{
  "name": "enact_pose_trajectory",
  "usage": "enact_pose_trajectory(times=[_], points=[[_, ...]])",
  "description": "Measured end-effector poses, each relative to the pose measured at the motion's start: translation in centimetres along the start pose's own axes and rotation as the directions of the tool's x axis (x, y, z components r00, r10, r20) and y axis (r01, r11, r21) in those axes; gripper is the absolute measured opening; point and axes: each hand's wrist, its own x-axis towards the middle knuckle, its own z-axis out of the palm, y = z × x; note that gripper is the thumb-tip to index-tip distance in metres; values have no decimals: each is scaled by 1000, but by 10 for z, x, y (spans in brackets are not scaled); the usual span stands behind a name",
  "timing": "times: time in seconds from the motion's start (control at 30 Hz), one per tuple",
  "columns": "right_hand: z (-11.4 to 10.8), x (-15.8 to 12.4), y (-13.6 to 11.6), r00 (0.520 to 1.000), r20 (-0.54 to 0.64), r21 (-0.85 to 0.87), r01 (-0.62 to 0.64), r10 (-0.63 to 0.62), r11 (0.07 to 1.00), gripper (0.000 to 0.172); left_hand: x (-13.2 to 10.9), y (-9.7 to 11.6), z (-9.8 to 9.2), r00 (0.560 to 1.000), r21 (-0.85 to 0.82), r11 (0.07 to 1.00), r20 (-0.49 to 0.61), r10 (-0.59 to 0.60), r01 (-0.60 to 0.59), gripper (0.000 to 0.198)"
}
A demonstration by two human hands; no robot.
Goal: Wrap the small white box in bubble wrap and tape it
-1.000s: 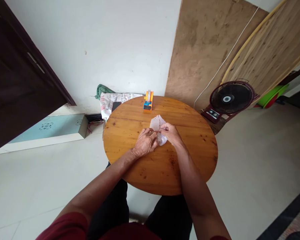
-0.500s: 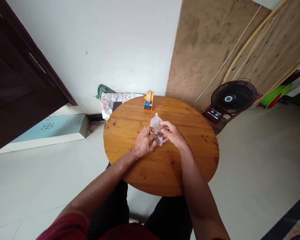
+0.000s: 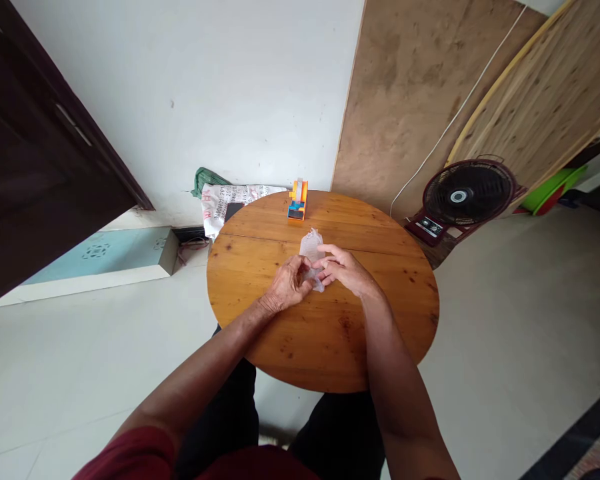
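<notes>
A piece of translucent, whitish plastic wrapping (image 3: pixel 311 245) lies crinkled near the middle of the round wooden table (image 3: pixel 325 347). Its left edge is pinched between the thumb and curled fingers of my left hand (image 3: pixel 289 283). From the right, my right hand (image 3: pixel 347 270) reaches over the wrapping, fingers stretched and apart, with the fingertips at or on its surface. Whether anything lies inside the wrapping, I cannot tell. Beyond it, close to the far edge of the table, stands an orange and blue tape dispenser (image 3: pixel 298 200) with a tape roll on it.
A white wall and a brown board (image 3: pixel 400 100) rise behind the table. On the right stands a dark red fan (image 3: pixel 460 197). A printed white sack (image 3: pixel 220 207) and a green bag (image 3: pixel 207 181) sit behind the table's left side. The dark door (image 3: pixel 45 153) is far left.
The wrapping has shifted slightly under my fingers, its top end now lower and more crumpled. My right fingers have moved a little left across it, and my left hand has turned slightly.
</notes>
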Motion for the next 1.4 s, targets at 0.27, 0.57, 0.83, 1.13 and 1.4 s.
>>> enact_pose_trajectory(times=[0.27, 0.57, 0.83, 1.13, 1.4], points=[[-4, -4, 0, 995, 79, -87, 75, -69, 993, 50, 6, 8, 8, 986, -47, 985, -11, -169, 168, 30], [-1, 2, 12, 986, 134, -7, 104, -102, 995, 58, 1, -3, 13, 994, -108, 988, -12, -111, 109, 33], [-15, -2, 2, 992, -32, -89, 119, -122, 989, 39, 1, 0, 9, 999, 1, 999, -12, -37, 37, 33], [-16, 11, 14, 971, -109, -288, 175, -214, 941, 8, 0, 5, 8, 1000, 139, 990, -6, 8, -8, 21], [-10, 23, 27, 871, -236, -515, 265, -431, 816, 18, 0, 2, 9, 999, 175, 984, -23, 42, -37, 23]])
